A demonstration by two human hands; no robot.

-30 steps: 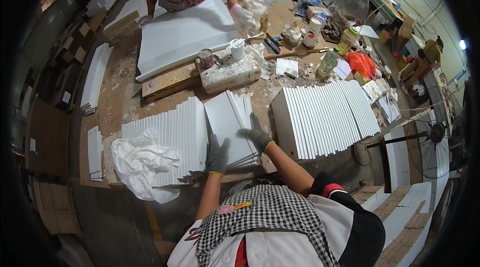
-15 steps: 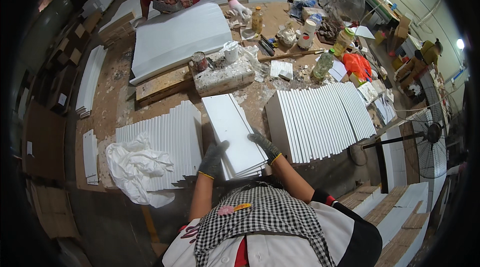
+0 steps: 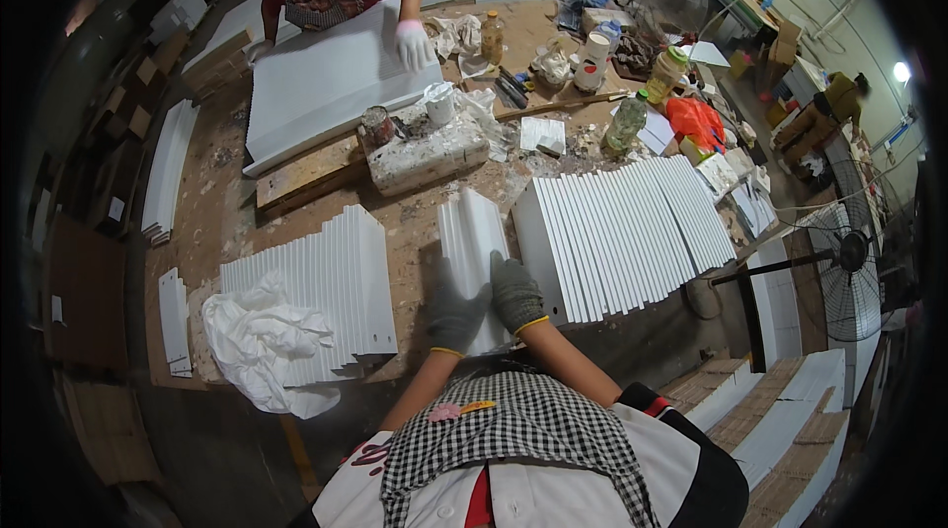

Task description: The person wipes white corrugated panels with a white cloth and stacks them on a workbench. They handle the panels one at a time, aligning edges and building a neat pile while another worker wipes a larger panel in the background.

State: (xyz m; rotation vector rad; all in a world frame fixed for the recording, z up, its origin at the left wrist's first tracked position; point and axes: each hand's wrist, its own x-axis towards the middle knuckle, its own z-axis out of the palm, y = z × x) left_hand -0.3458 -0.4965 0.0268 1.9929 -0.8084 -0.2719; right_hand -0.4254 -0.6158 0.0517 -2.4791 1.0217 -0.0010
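Between my hands a small bundle of white boards [image 3: 470, 222] stands on its long edges at the near side of the table. My left hand [image 3: 457, 316], in a grey knit glove, presses against the bundle's left side. From the right, my similarly gloved right hand [image 3: 515, 296] grips it, its fingers over the side and top. A leaning row of white boards [image 3: 346, 256] lies to the left, with a crumpled white cloth [image 3: 265, 325] on its near end. Close by my right hand stands a longer row of white boards [image 3: 622, 237].
Beyond my hands, a paint-spattered block [image 3: 430, 161] carries a tin [image 3: 376, 125] and a white cup [image 3: 438, 103]. A co-worker's white-gloved hand [image 3: 414, 46] rests on a large board stack [image 3: 336, 83]. Bottles [image 3: 625, 123] and a red bag [image 3: 699, 121] lie right; a fan [image 3: 851, 251] stands beyond.
The boards in my hands have gone from lying nearly flat to standing on edge, and my hands are closer together. The co-worker's gloved hand has shifted left onto the large stack.
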